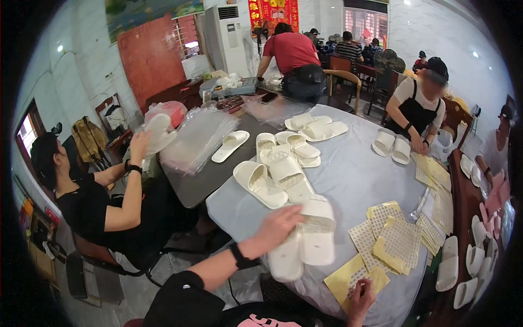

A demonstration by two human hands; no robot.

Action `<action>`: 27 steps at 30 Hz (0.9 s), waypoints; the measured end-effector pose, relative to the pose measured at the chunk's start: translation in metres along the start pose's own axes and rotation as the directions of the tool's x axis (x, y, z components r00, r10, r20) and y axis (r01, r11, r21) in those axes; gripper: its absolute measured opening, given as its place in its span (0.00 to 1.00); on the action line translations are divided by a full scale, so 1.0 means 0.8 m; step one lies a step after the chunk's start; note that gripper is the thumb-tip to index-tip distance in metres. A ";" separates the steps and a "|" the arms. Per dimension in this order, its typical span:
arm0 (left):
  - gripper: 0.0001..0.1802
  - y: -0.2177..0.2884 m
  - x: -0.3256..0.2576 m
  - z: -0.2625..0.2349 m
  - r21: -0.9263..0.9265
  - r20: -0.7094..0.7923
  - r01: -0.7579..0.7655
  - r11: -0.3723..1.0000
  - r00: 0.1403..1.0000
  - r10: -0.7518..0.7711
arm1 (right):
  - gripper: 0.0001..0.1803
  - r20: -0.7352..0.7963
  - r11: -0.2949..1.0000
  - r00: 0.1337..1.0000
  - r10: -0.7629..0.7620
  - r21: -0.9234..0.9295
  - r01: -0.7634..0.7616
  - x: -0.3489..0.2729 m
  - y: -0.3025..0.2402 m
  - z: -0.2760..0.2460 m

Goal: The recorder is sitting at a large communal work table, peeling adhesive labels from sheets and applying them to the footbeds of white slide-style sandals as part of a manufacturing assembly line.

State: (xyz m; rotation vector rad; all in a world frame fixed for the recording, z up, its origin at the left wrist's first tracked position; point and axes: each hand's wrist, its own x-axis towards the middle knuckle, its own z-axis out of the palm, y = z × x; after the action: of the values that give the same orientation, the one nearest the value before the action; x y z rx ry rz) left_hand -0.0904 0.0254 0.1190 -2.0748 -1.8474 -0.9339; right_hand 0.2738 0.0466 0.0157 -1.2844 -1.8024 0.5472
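Note:
Just in front of me lie two white slippers, the right one (318, 248) with its ribbed strap showing and the left one (285, 264) partly under my hand. My left hand (279, 228) is closed over the strap end of this pair, its fingertips against the slippers. My right hand (362, 301) hovers at the lower edge of a yellow sticker sheet (340, 280), fingers curled together. Anything pinched there is too small to make out. Beyond my left hand, several more white slippers (260, 182) lie in a loose pile.
Sheets of small stickers (400, 245) overlap on the right of the cloth-covered table (359, 163). Clear plastic bags (199, 136) lie at the far left. One co-worker (117, 201) holds up a slipper; another (422, 103) handles sheets behind a slipper pair (392, 146). More slippers (448, 264) line the right.

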 end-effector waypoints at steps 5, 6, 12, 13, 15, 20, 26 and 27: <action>0.16 -0.067 0.007 -0.061 0.138 0.078 0.096 0.986 0.991 -0.107 | 0.04 -0.058 0.997 0.997 -0.052 -0.063 0.049 -0.003 -0.002 -0.006; 0.17 -0.094 0.010 -0.064 0.200 0.063 0.083 0.976 0.993 -0.097 | 0.04 -0.078 0.987 0.987 -0.139 -0.097 0.131 -0.004 0.000 -0.007; 0.25 -0.159 0.090 -0.124 0.384 -0.214 0.168 0.908 0.973 -0.090 | 0.04 -0.004 0.998 1.000 -0.001 -0.063 0.001 -0.002 -0.019 -0.008; 0.26 -0.120 0.108 -0.138 0.154 -0.266 0.155 0.976 0.958 -0.110 | 0.05 0.004 0.999 1.000 0.004 -0.051 -0.004 -0.004 -0.014 -0.008; 0.25 -0.054 0.126 -0.149 -0.280 -0.216 0.063 0.958 0.968 -0.127 | 0.04 0.015 0.996 1.000 -0.011 -0.084 0.013 -0.002 -0.013 -0.005; 0.48 0.059 0.122 -0.247 -0.165 -0.298 -0.696 0.699 0.710 0.638 | 0.06 0.050 0.991 0.997 0.061 -0.118 -0.054 0.005 -0.025 -0.007; 0.46 -0.099 -0.066 -0.263 -0.142 -0.242 -0.507 0.850 0.850 0.467 | 0.05 0.032 0.995 0.998 0.045 -0.092 -0.042 0.006 -0.036 -0.008; 0.46 -0.099 -0.078 -0.267 -0.118 -0.229 -0.478 0.871 0.866 0.444 | 0.05 0.049 0.992 0.996 0.069 -0.110 -0.063 0.003 -0.032 -0.002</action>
State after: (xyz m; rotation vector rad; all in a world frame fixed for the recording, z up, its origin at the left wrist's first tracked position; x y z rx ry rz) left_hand -0.2332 -0.1268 0.2288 -2.2792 -1.1233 -1.1373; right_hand 0.2605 0.0388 0.0363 -1.4199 -1.8597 0.5297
